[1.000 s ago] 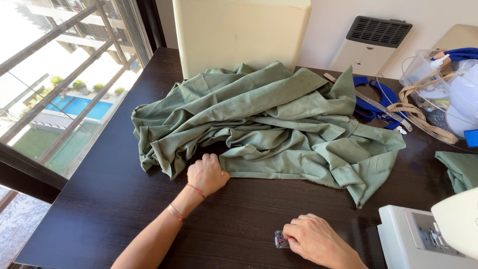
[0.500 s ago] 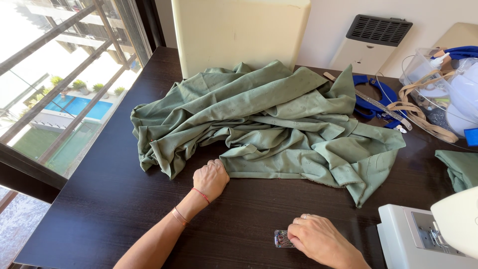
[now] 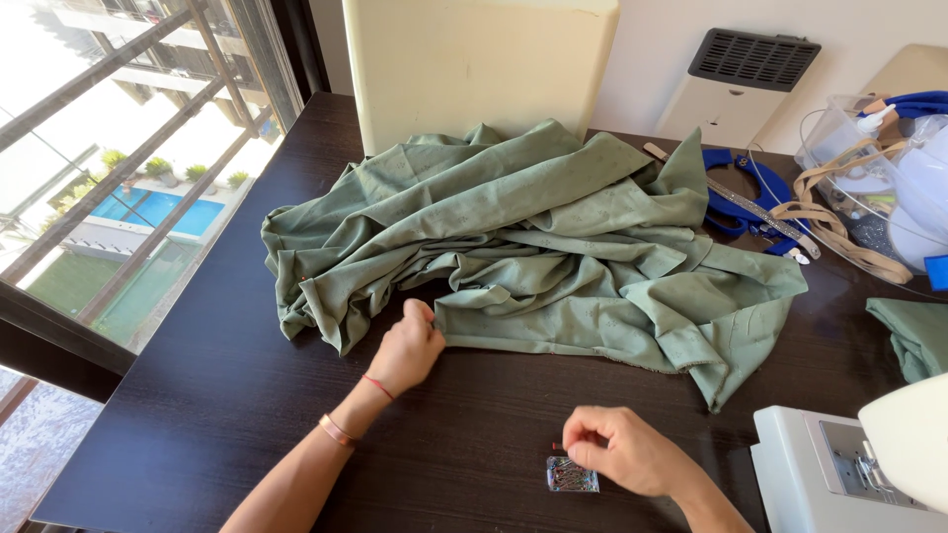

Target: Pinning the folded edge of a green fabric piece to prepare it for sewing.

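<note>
since the earlier frame the left hand (image 3: 407, 347) has slid along and now pinches the green fabric's (image 3: 533, 232) near edge. right hand (image 3: 622, 452) closes fingertips over the small pin box (image 3: 571, 476). the cloth looks light and limp, probably best held by that edge.

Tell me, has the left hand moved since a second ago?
Yes. The left hand has slid a little to the right along the near edge of the green fabric, away from the window, and now pinches the cloth's edge.

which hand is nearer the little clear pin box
Right. The right hand is right above the pin box, fingertips at it; the left hand is apart, at the green fabric edge.
</note>
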